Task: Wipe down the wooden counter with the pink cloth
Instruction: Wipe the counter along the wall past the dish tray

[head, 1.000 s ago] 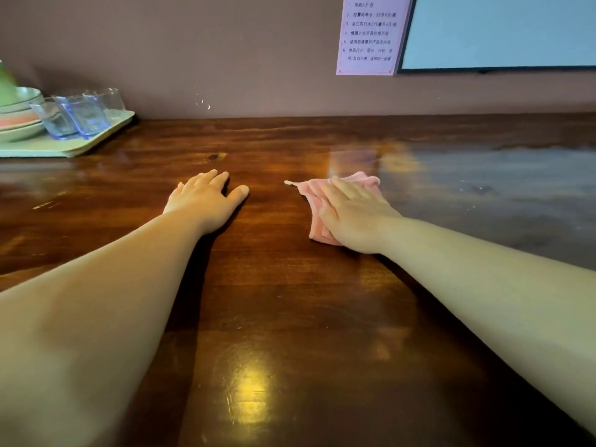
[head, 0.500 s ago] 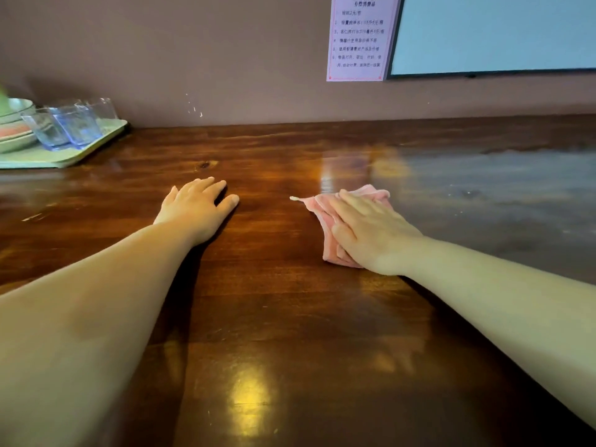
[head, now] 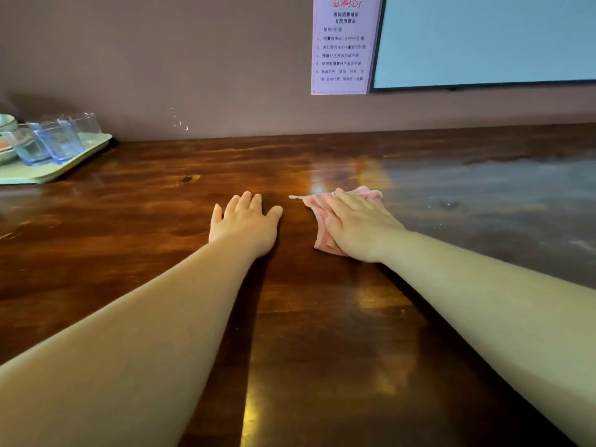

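My right hand (head: 358,225) lies flat and open, palm down, on the crumpled pink cloth (head: 317,217), fingers stretched forward and close together so that they press the fabric against the dark, glossy wooden counter (head: 154,240) rather than pinch it. The cloth sits under my palm near the middle of the counter, its folds showing past my fingertips at the far edge and beside my thumb on the near side, with a thin pale corner pointing left toward my other hand. My left hand (head: 245,222) rests just beside it, apart from the cloth, spread open with the palm flat on bare wood and the thumb angled out to the right; it holds nothing. Both of my bare forearms reach in from the lower corners. To the right of the cloth the wood has a duller, greyer sheen than the warm brown under my left hand. At the far left, against the wall, a pale green rectangular tray (head: 54,169) carries several clear, blue-tinted square glass cups (head: 59,140) standing upright close together, and stacked bowls at the frame's edge that I can only partly see; whether the cups contain anything I cannot tell. On the wall above hangs a pink printed paper notice (head: 343,43) beside a pale, dark-framed screen (head: 490,40).
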Tool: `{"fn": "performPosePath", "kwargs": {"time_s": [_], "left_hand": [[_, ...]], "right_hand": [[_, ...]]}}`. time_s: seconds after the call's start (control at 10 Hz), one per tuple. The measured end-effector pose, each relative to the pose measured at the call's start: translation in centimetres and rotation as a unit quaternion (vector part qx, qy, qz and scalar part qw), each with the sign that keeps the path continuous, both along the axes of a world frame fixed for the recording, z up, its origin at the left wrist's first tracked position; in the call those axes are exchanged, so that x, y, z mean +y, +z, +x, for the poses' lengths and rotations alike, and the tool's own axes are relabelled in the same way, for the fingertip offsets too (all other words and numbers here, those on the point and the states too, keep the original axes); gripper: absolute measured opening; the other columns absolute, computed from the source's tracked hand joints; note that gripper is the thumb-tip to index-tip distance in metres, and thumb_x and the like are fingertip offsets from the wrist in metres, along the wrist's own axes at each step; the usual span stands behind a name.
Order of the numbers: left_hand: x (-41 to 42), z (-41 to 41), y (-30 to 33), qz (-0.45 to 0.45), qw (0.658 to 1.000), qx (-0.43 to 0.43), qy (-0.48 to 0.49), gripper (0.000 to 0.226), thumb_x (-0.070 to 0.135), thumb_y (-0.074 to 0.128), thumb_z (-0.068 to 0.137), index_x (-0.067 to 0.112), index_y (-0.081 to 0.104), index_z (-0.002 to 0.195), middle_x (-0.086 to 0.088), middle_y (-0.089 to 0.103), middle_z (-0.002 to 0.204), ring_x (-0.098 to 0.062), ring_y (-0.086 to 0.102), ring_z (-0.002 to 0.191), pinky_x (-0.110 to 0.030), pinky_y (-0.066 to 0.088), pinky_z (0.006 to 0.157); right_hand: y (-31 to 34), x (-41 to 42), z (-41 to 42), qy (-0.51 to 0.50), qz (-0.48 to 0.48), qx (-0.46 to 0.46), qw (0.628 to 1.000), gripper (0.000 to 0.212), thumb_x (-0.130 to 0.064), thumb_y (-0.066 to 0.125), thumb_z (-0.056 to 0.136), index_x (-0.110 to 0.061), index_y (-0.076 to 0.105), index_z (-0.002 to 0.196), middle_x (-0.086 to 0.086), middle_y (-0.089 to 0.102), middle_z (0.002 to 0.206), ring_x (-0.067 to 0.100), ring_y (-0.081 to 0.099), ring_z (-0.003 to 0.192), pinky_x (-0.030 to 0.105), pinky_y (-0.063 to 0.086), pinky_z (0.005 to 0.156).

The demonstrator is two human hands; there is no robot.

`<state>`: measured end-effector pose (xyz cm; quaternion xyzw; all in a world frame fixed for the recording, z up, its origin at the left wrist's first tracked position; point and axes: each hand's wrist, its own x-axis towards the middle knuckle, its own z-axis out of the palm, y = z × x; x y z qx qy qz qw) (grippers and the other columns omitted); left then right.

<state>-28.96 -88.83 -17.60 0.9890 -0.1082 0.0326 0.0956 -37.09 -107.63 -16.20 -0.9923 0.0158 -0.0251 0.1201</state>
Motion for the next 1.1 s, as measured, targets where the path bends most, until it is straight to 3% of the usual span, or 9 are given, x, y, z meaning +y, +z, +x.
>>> {"fn": "performPosePath", "kwargs": {"time_s": [0.1,0.3,0.4,0.5,0.6,0.7,0.9,1.1], "left_hand": [[0.1,-0.1,-0.4,-0.001,1.0,-0.004,0.003,0.069,0.062,0.016,0.096,0.025,0.014,0.154,0.004,0.008,0.162,-0.016,0.004,0.149,-0.044,0.001,0.118],[0.3,0.0,-0.7,0.006,1.0,-0.015,0.004,0.069,0.063,0.014,0.096,0.027,0.014,0.154,0.005,0.009,0.162,-0.016,0.005,0.149,-0.044,0.004,0.118],[0.3,0.0,-0.5,0.007,1.0,-0.013,0.004,0.069,0.063,0.013,0.096,0.027,0.013,0.154,0.006,0.008,0.162,-0.015,0.003,0.149,-0.043,0.003,0.119],[0.4,-0.3,-0.4,0.005,1.0,-0.011,0.005,0.068,0.062,0.013,0.096,0.026,0.012,0.154,0.005,0.007,0.162,-0.014,0.002,0.149,-0.043,0.002,0.119],[0.5,-0.5,-0.4,0.009,1.0,-0.008,-0.001,0.068,0.062,0.012,0.096,0.026,0.012,0.154,0.005,0.006,0.162,-0.015,0.002,0.149,-0.043,0.002,0.119],[0.4,-0.2,-0.6,0.01,1.0,-0.011,0.001,0.069,0.062,0.012,0.096,0.026,0.011,0.154,0.005,0.006,0.162,-0.015,0.002,0.149,-0.044,0.002,0.119],[0.5,-0.3,-0.4,0.009,1.0,-0.011,0.002,0.068,0.062,0.012,0.096,0.026,0.012,0.154,0.005,0.007,0.162,-0.015,0.002,0.149,-0.043,0.003,0.119],[0.5,-0.4,-0.4,0.006,1.0,-0.005,-0.001,0.069,0.062,0.012,0.096,0.026,0.012,0.154,0.005,0.007,0.162,-0.015,0.002,0.149,-0.044,0.002,0.119]], "right_hand": [[0.6,0.1,1.4,-0.026,-0.004,-0.012,1.0,0.052,-0.039,0.009,0.106,-0.033,0.036,0.15,-0.002,0.042,0.152,0.023,0.034,0.144,0.048,0.018,0.12],[-0.9,-1.5,-1.5,0.007,-0.009,0.007,1.0,0.055,-0.039,0.009,0.105,-0.033,0.02,0.158,-0.004,0.022,0.165,0.02,0.014,0.153,0.047,0.01,0.125],[0.6,-1.7,0.7,-0.034,-0.021,0.009,0.999,0.052,-0.035,0.009,0.107,-0.031,0.03,0.154,-0.001,0.035,0.157,0.023,0.024,0.149,0.048,0.015,0.121],[1.3,-1.4,2.1,-0.073,-0.037,0.026,0.996,0.051,-0.03,0.011,0.107,-0.025,0.028,0.155,0.001,0.028,0.162,0.024,0.02,0.151,0.048,0.013,0.121],[0.1,-1.7,-0.2,-0.044,-0.034,0.013,0.998,0.05,-0.029,0.012,0.105,-0.022,0.031,0.152,0.002,0.032,0.158,0.025,0.023,0.149,0.047,0.015,0.12],[-0.3,-2.7,-1.4,-0.013,-0.014,0.012,1.0,0.054,-0.035,0.009,0.106,-0.031,0.02,0.158,-0.001,0.023,0.164,0.02,0.015,0.153,0.047,0.011,0.124],[1.4,-3.4,2.6,-0.082,-0.034,-0.006,0.996,0.045,-0.028,0.015,0.105,-0.027,0.042,0.14,0.0,0.049,0.133,0.024,0.044,0.126,0.048,0.028,0.109],[0.0,-4.3,0.2,-0.044,-0.034,0.024,0.998,0.052,-0.031,0.015,0.106,-0.028,0.023,0.156,0.001,0.022,0.165,0.021,0.016,0.152,0.046,0.012,0.122]]}}
